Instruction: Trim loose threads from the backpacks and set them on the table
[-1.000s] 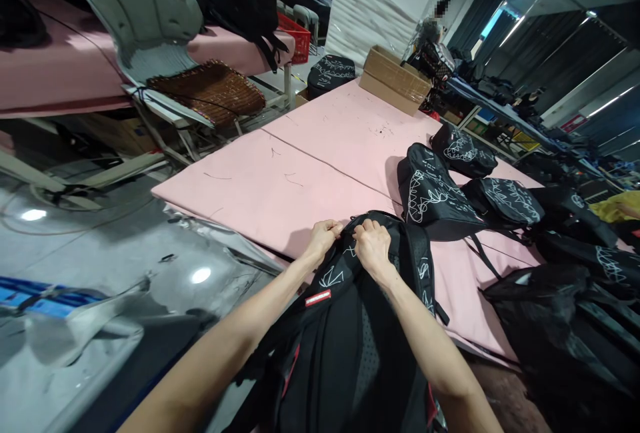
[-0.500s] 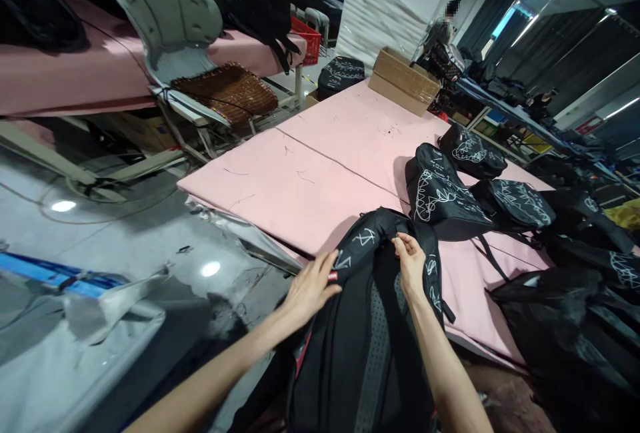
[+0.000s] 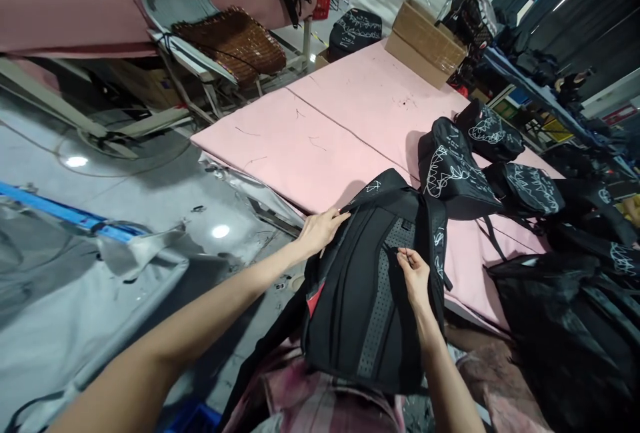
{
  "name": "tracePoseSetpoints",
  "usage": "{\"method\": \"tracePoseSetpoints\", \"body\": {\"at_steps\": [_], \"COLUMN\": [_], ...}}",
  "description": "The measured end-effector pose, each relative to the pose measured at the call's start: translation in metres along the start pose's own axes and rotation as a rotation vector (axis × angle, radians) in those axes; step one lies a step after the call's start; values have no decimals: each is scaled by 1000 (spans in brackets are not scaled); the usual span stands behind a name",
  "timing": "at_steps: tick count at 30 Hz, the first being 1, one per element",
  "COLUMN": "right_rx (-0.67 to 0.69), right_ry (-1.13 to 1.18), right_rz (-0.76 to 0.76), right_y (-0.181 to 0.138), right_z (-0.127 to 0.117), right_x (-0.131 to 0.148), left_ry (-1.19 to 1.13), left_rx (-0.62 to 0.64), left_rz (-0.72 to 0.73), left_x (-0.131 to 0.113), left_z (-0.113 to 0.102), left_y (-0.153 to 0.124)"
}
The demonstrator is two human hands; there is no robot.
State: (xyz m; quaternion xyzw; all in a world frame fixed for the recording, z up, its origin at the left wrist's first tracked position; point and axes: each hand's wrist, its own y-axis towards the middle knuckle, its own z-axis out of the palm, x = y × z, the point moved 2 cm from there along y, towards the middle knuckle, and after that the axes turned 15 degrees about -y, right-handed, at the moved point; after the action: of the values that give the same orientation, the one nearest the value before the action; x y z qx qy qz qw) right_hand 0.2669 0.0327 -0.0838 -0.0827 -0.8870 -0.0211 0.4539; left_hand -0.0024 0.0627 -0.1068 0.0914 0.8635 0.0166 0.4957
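The backpack (image 3: 345, 293) slants from the lap (image 3: 320, 400) to the near edge of the desk (image 3: 340, 166). The right hand (image 3: 407, 260) pinches a dark strand (image 3: 407, 257); the left hand (image 3: 323, 230), fingers half bent, rests on the backpack's side, grip unclear. Light left pressure should stop the fabric shifting

The left hand (image 3: 320, 230) and right hand (image 3: 417, 276) are bare, as are the forearms (image 3: 235, 293); the garment (image 3: 330, 401) is pink plaid with pale bands.
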Motion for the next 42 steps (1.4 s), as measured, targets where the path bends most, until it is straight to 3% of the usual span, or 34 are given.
{"method": "tracePoseSetpoints", "body": {"at_steps": [6, 11, 15, 17, 20, 24, 29, 34, 37, 42], "right_rx": [20, 10, -2, -20, -45, -78, -75, -45, 22, -79], "right_ry": [-81, -172, -248, -377, -703, -1078, -1292, -1351, -1253, -929], "right_rz": [-28, -38, -35, -54, -210, -430, -516, -547, -566, -344], "right_y": [-5, -8, -16, -23, -35, -46, -47, -49, -49, -40], "right_z": [6, 9, 6, 6, 14, 36, 56, 63, 59, 33], "right_x": [0, 2, 8, 17, 37, 63, 77, 87, 86, 68], "left_ry": [-103, -66, -76, -102, -166, -249, -273, -280, -280, -239], "left_rx": [60, -52, -127, -191, -282, -299, -305, -275, -244, -185], "left_rz": [-119, -253, -242, -242, -225, -109, -63, -63, -54, -30], "left_x": [3, -5, -12, -14, -18, -26, -30, -27, -24, -23], "left_z": [-5, 6, 10, 9, 13, 26, 37, 37, 35, 35], "left_y": [-30, -37, -38, -38, -39, -44, -50, -50, -53, -58]}}
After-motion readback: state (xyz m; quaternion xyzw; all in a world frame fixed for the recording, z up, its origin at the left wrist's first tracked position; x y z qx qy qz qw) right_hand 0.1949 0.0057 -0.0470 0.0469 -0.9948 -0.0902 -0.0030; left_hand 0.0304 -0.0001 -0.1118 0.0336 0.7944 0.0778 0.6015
